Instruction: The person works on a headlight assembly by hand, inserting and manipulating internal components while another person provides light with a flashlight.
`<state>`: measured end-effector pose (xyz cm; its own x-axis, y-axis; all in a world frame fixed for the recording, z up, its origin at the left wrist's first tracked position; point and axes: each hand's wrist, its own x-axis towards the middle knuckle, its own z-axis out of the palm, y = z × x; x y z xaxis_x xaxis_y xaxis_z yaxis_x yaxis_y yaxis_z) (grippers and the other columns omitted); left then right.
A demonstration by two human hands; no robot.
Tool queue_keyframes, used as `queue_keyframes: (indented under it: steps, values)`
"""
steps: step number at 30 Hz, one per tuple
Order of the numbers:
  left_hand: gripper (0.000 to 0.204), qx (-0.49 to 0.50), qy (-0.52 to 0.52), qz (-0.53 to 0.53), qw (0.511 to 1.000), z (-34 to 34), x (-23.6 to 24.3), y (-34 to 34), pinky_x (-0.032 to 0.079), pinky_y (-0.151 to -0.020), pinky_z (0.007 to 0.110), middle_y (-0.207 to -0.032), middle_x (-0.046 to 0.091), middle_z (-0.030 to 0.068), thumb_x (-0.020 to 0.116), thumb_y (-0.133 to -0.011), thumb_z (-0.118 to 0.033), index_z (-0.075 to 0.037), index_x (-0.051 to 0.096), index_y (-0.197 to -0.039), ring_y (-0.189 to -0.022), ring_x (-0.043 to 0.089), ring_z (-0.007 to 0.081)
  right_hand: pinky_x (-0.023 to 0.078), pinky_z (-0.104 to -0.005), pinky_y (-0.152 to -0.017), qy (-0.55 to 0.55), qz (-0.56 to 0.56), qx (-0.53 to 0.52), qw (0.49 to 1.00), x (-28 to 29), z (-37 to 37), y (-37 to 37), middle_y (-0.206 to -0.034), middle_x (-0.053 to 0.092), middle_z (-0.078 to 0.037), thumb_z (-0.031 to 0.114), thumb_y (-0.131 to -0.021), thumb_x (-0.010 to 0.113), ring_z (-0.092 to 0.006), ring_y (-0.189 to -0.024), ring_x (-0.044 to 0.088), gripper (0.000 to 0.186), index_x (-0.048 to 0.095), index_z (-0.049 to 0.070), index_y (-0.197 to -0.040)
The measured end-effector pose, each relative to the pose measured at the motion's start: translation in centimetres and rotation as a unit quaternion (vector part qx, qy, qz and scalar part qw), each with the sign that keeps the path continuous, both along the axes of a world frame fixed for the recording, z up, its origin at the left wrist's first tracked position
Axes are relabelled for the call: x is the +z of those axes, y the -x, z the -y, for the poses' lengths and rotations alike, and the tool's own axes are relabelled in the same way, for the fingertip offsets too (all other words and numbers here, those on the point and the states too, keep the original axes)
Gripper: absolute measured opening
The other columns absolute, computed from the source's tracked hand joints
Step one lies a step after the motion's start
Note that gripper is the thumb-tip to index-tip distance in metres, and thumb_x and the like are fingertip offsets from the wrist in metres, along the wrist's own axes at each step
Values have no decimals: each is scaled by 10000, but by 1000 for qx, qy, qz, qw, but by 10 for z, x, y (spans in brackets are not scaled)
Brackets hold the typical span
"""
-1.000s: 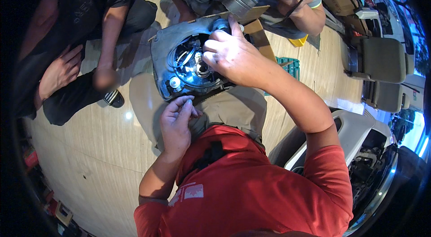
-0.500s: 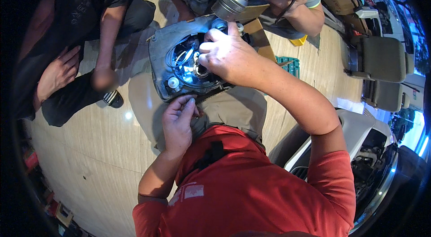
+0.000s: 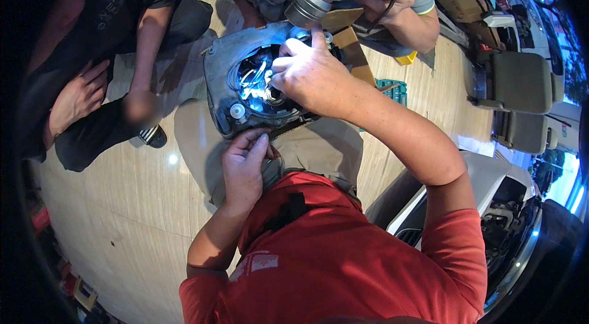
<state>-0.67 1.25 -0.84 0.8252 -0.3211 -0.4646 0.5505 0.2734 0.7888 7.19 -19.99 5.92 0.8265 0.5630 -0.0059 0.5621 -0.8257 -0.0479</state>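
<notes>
The right hand (image 3: 311, 77) extends its index over the wired black housing (image 3: 219, 75), curled fingertips hidden, grip unclear; left hand (image 3: 244, 164) pinched, contents indiscernible.

This looks like a vehicle repair workshop. A flashlight (image 3: 313, 2) shines from above onto a dark housing (image 3: 219, 60) with loose wires (image 3: 250, 83) inside. Just right of the housing are an open cardboard box (image 3: 356, 54) and a green tool case (image 3: 394, 92); farther right of it, grey padded seats (image 3: 523, 83). Below and to the right of the housing stands a white vehicle (image 3: 481, 169), its mechanical parts (image 3: 500, 216) exposed. Pale wood-patterned floor (image 3: 135, 201) surrounds the housing.
</notes>
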Motion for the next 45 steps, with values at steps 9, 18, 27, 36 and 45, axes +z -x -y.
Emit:
queue_keyframes:
  steps: [9,18,27,36,45]
  values:
    - [176,-46,-63,49,996,-12,9,-1,519,-728,289,-798,610,43,587,-960,-70,25,660,-1088,-723,595,136,319,-642,-1064,-104,-52,-17,993,8,17,4,-976,637,-57,205,-871,647,-276,-1051,604,144,704,113,-968]
    - [216,-53,-322,613,719,-32,89,-29,536,-779,366,-947,648,131,709,-810,64,1,660,-1011,-884,665,284,413,-520,-1030,-302,45,-145,941,28,34,56,-958,638,-83,147,-831,729,-297,-960,630,186,668,73,-990]
    - [251,-355,-385,633,571,25,100,-116,522,-808,411,-984,636,120,738,-749,10,-8,666,-989,-939,634,329,422,-497,-1023,-397,11,-238,886,-24,47,123,-945,647,-100,144,-810,749,-313,-957,629,166,687,73,-948]
    - [134,-446,-453,661,397,58,93,-134,411,-873,411,-879,650,92,604,-792,-126,-49,707,-754,-930,573,264,446,-446,-970,-450,13,-271,851,-48,63,147,-919,672,-90,133,-824,750,-298,-931,638,148,698,67,-946]
    - [125,-456,-431,664,406,61,82,-132,390,-933,490,-920,680,97,606,-797,-99,-41,712,-763,-942,565,285,463,-417,-953,-440,-5,-284,852,-59,66,149,-939,688,-101,161,-851,719,-285,-944,647,136,700,59,-939]
